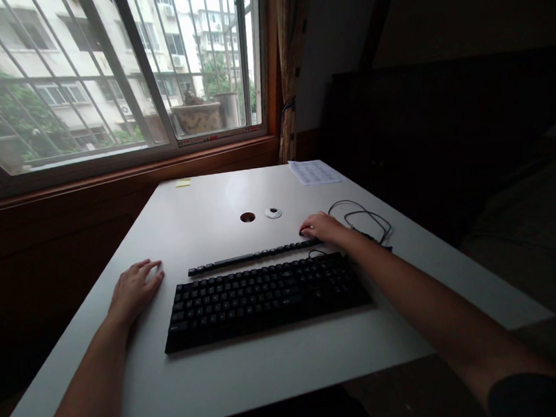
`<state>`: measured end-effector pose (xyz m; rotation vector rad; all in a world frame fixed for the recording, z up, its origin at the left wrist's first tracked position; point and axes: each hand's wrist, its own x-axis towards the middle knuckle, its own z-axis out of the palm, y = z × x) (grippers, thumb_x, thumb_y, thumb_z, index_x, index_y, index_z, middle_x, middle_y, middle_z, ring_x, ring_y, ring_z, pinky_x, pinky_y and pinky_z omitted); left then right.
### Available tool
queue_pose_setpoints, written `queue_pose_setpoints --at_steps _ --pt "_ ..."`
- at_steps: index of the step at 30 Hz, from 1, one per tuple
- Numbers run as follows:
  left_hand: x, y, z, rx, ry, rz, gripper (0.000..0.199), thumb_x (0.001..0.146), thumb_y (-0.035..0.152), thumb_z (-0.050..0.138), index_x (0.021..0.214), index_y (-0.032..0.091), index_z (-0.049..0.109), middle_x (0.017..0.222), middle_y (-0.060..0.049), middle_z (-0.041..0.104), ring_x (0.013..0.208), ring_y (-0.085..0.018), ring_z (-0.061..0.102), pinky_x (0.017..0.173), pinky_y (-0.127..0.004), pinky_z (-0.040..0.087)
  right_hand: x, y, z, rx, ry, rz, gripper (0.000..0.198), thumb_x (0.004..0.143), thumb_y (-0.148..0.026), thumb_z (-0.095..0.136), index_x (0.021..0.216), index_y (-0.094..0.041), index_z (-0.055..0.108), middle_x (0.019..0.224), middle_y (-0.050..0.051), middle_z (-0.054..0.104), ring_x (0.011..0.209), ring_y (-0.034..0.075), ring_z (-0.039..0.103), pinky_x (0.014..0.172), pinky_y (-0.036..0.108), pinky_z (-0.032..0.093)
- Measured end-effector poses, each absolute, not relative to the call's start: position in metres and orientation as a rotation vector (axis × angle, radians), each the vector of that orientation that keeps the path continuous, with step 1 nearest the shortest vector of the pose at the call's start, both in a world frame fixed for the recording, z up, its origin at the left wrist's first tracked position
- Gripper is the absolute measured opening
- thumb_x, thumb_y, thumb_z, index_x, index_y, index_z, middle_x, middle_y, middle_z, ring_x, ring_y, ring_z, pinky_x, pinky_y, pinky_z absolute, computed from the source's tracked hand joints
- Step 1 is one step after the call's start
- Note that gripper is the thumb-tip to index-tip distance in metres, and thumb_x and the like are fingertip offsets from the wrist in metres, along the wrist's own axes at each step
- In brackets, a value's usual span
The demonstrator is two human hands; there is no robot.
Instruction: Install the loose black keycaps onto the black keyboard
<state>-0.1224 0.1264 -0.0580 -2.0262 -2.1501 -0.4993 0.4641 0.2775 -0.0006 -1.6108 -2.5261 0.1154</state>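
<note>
A black keyboard [261, 297] lies in front of me; its near strip shows no keys. Just beyond its far edge runs a line of loose black keycaps [234, 261], including a long space bar. My left hand [136, 287] rests on the table left of the keyboard, fingers spread, holding nothing. At the right end of the line, my right hand [326, 227] is closed, with a small dark keycap [302, 233] at its fingertips. Its wrist and forearm pass over the keyboard's right side and hide part of that area.
A black cable [381, 219] lies coiled right of my right hand. The white table [273, 371] has a round hole [247, 217] with a white cap [273, 213] beside it. Printed paper [314, 173] and a yellow note [183, 183] lie at the far edge, near a barred window [101, 75].
</note>
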Motion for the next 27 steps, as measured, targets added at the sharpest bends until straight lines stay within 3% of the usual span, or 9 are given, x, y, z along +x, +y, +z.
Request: queue_pose_setpoints --at_steps 16,27 --pt "-0.119 0.124 -0.055 -2.001 -2.185 -0.529 0.058 0.096 0.059 0.042 0.135 0.027 0.07 0.145 -0.01 0.063 0.135 -0.033 0.057 0.117 -0.05 0.042 0.458 0.275 0.007 -1.473 -2.469 0.135 0.013 0.08 -0.02 0.078 0.093 -0.021 0.077 0.093 0.005 0.075 0.1 0.023 0.064 0.088 0.031 0.048" --pt "-0.121 0.126 -0.057 -2.005 -2.184 -0.522 0.061 0.096 0.061 0.04 0.135 0.026 0.069 0.146 -0.011 0.062 0.135 -0.033 0.057 0.118 -0.05 0.041 0.468 0.228 0.027 -1.166 -2.369 0.144 0.011 0.085 -0.02 0.073 0.096 -0.021 0.072 0.096 0.005 0.073 0.098 0.024 0.063 0.094 0.039 0.05"
